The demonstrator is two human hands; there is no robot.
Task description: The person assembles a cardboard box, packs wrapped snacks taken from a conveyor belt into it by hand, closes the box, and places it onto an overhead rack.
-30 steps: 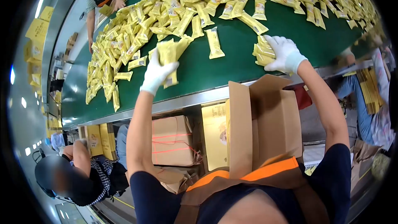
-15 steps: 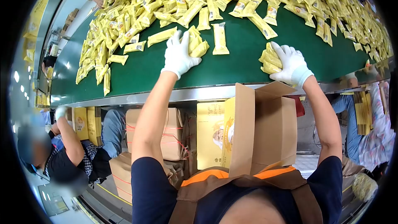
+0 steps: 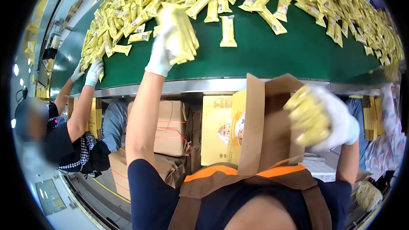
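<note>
My left hand [image 3: 162,50], in a white glove, grips a bunch of yellow snack packets [image 3: 182,36] just above the green table; it is partly blurred. My right hand [image 3: 338,117], also gloved and smeared by motion, clasps another bunch of yellow packets [image 3: 310,114] beside and partly over the open cardboard box [image 3: 252,123]. The box stands upright in front of my chest with its flaps up, and its bottom is hidden. One single packet [image 3: 228,31] lies on the table between my hands, below the large heap of yellow packets [image 3: 140,10].
The green table [image 3: 255,61] has a metal front edge [image 3: 213,86]. Below it are a yellow printed carton [image 3: 216,130] and brown parcels [image 3: 168,125] tied with red string. At the left, a co-worker's gloved hand [image 3: 94,73] touches the heap. Another person's patterned clothing [image 3: 385,145] shows at the right.
My right hand has carried its packets from the table down toward the box. My left hand has lifted its bunch and shifted left. The left co-worker's hands have reached up to the heap.
</note>
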